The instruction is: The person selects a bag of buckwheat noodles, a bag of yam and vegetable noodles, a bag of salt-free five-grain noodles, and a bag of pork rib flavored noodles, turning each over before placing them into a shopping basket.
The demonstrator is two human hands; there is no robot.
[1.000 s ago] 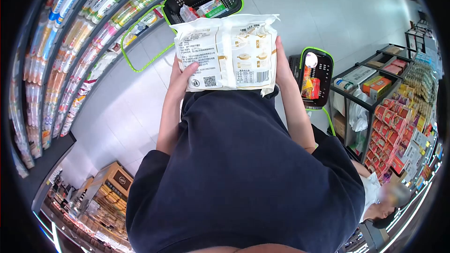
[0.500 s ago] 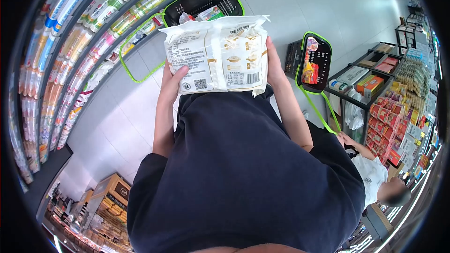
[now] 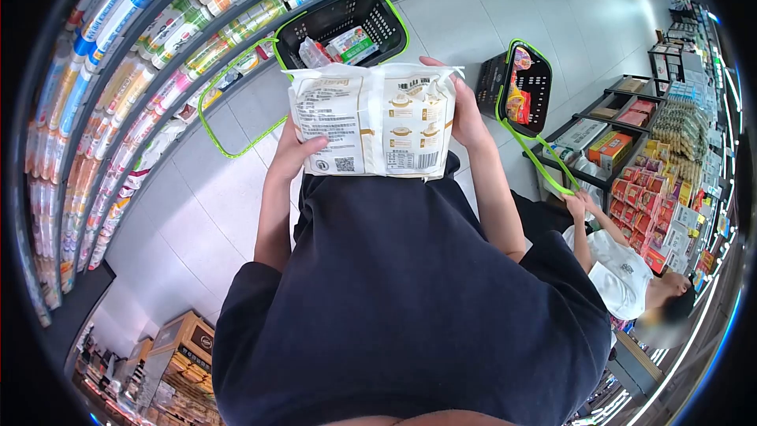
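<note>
Both hands hold a white food package [image 3: 371, 122] up in front of the dark shirt. Its printed back faces me, with text, small pictures of bowls, a QR code and a barcode. My left hand [image 3: 298, 151] grips the lower left side, thumb over the front and fingers hidden behind. Round the right side curls my right hand [image 3: 467, 118], with a fingertip showing past the top edge. Just beyond the package stands a black shopping basket [image 3: 388, 28] with a green rim, holding a few packaged goods [image 3: 351, 46]. Its green handle [image 3: 206, 122] hangs out to the left.
Shelves of packaged goods [image 3: 118, 71] curve along the left. To the right, a person in a white top [image 3: 619, 272] holds the green handle of another black basket [image 3: 493, 87]. Behind that basket is a display rack [image 3: 587, 130] of boxes and packets.
The package sits slightly lower and to the right in view, its top tipped away. My right fingers have shifted along its upper edge. The other person's head and arms have moved.
</note>
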